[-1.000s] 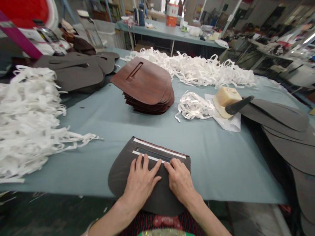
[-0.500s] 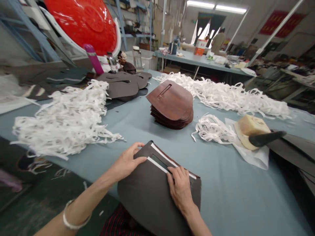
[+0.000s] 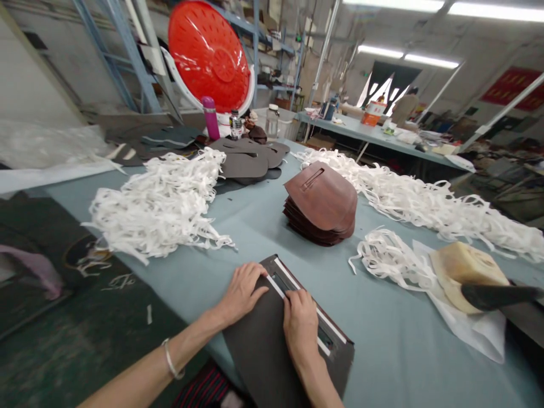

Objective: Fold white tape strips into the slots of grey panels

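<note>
Dark grey flat panel [image 3: 259, 334] with rounded sides, at lower centre of the frame, slanted on the teal worktop [image 3: 395, 334]. One long slot [image 3: 278, 278], with two narrow white strips, near strip [image 3: 275, 286] and far strip [image 3: 332, 326], one along each side. Left hand [image 3: 244, 290] near the upper-left corner, fingers loosely together, thumb apart, apparently to steady that end. Right hand [image 3: 301, 320] over the near strip, fingers bent and close together, seemingly to press down; cannot tell whether pinching anything. Above centre, one stack of reddish-brown slotted pieces [image 3: 325, 195], layers uncountable, probably piled to save room. Three tangled heaps of white strips: left [image 3: 157, 207], upper right [image 3: 408, 192], smaller right of centre [image 3: 389, 258]. At right, one pale yellow block [image 3: 467, 266] with one black tapering piece [image 3: 501, 296], on one white sheet [image 3: 478, 334], perhaps to protect the worktop. Upper centre, overlapping dark grey slotted pieces [image 3: 242, 161], count unclear.
</note>
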Tool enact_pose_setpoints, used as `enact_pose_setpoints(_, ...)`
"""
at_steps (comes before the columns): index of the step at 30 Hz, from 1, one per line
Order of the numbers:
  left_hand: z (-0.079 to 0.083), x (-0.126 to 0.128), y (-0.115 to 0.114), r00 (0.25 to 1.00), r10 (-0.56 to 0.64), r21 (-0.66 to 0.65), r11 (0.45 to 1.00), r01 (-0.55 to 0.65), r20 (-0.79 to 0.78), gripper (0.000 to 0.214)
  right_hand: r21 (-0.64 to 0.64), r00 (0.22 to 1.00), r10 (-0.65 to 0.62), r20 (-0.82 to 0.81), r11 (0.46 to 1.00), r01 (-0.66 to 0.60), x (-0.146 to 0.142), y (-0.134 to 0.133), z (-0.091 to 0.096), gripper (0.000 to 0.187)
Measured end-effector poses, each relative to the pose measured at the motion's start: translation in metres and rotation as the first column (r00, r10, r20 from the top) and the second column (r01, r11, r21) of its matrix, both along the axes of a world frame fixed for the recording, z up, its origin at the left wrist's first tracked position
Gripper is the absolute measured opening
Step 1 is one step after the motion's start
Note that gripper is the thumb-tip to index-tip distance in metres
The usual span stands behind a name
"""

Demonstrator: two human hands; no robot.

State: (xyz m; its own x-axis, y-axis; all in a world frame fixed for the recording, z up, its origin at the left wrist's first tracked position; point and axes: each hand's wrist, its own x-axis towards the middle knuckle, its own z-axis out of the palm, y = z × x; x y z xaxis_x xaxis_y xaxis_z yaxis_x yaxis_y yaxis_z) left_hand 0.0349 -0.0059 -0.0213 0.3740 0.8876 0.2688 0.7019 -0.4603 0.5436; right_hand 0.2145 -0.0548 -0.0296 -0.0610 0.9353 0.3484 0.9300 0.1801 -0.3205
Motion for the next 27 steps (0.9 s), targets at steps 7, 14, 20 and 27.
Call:
enact_pose_setpoints(7,0.002,0.001,0.001,0.972,-0.190,0.074,0.977,0.201,-0.136,0.039,0.012,0.988,0.091,0.124,0.996,-0.093,-0.037,0.024,0.007,0.028)
enact_pose_setpoints(14,-0.002,0.001,-0.003,0.959,-0.207,0.158,0.958,0.239,-0.194,0.031,0.048,0.937,0.181,0.298,0.978,-0.204,0.029,-0.047,0.003,0.035)
enact_pose_setpoints(20,-0.001,0.001,-0.004,0.953,-0.224,0.118,0.961,0.251,-0.202,0.033,0.021,0.923,0.253,0.288,0.963,-0.270,0.088,-0.106,0.006,0.037)
enact_pose_setpoints(27,-0.005,0.001,-0.003,0.953,-0.242,0.127,0.955,0.267,-0.183,0.031,0.063,0.938,0.224,0.265,0.967,-0.249,0.089,-0.105,0.003,0.035)
